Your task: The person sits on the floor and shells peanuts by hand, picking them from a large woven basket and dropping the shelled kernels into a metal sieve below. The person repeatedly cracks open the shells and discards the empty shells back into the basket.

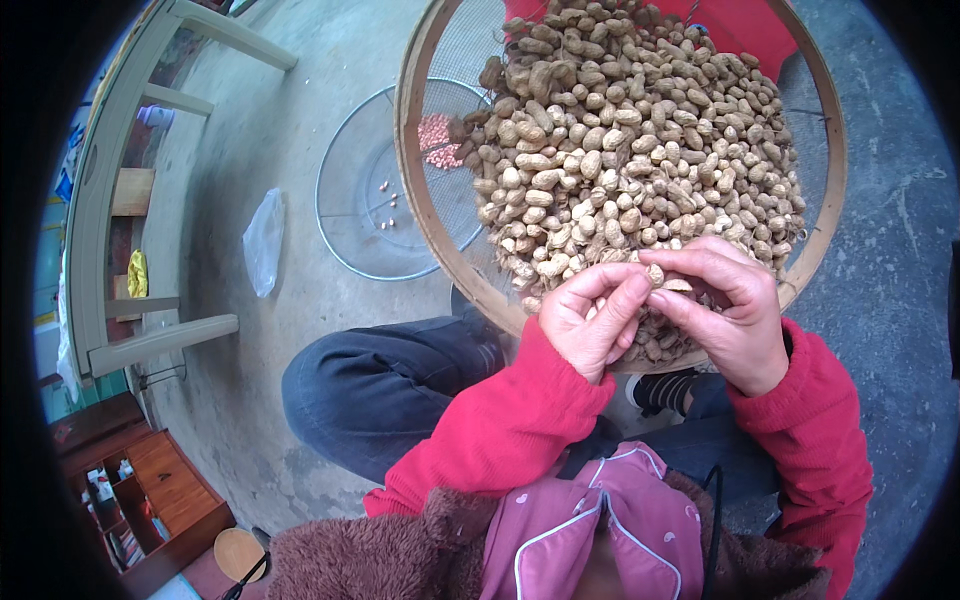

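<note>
Over the near edge of a wood-rimmed round sieve point(411, 161), both my hands meet at a peanut shell point(655, 275). My left hand point(596, 311) pinches it between thumb and forefinger, with paler pieces partly showing in the curled fingers. On the other side my right hand point(724, 307) grips it too, and a split shell piece point(678, 286) sits between its thumb and forefinger. A large heap of unshelled peanuts point(622, 150) covers most of the sieve's mesh. Whether a kernel is still inside the held shell cannot be made out.
Left of the sieve, a round wire-mesh basket point(352, 251) on the concrete floor holds pink peanut kernels point(442, 142). A clear plastic bag point(264, 244) lies beyond it. A pale wooden frame with legs point(101, 225) and a brown cabinet point(172, 487) stand at left. Red material point(757, 37) shows behind the sieve.
</note>
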Demonstrator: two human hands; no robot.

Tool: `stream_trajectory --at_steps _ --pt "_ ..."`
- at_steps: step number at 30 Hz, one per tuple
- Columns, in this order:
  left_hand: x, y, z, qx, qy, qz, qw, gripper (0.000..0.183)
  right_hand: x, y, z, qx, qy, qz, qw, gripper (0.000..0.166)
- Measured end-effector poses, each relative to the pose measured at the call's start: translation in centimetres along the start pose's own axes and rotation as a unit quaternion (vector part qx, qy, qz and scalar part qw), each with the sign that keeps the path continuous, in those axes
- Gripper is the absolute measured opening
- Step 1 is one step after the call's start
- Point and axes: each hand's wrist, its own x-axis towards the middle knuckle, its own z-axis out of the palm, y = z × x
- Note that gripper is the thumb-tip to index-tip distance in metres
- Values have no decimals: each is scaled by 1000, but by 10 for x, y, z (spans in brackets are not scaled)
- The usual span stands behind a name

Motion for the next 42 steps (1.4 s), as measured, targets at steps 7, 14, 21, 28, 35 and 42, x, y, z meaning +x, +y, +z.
stream_trajectory --at_steps 7,14,21,28,35,42 --pt "0 -1 -2 -2 -5 28 1000 19 -1 -1 2 27 5 24 999 27" --pt "1 -4 -4 -23 -6 32 999 21 -1 -4 4 23 8 35 999 29" --pt "1 0 6 -38 47 47 997 13 1 -6 0 -24 9 -1 1000 26" --pt "5 9 -4 -59 51 69 995 16 1 -9 -3 31 9 78 996 24" --pt "1 6 1 -5 15 38 999 26 -1 -1 2 102 2 60 993 23" --pt "1 4 3 -22 18 42 999 21 -2 -6 -3 281 -28 223 933 23"
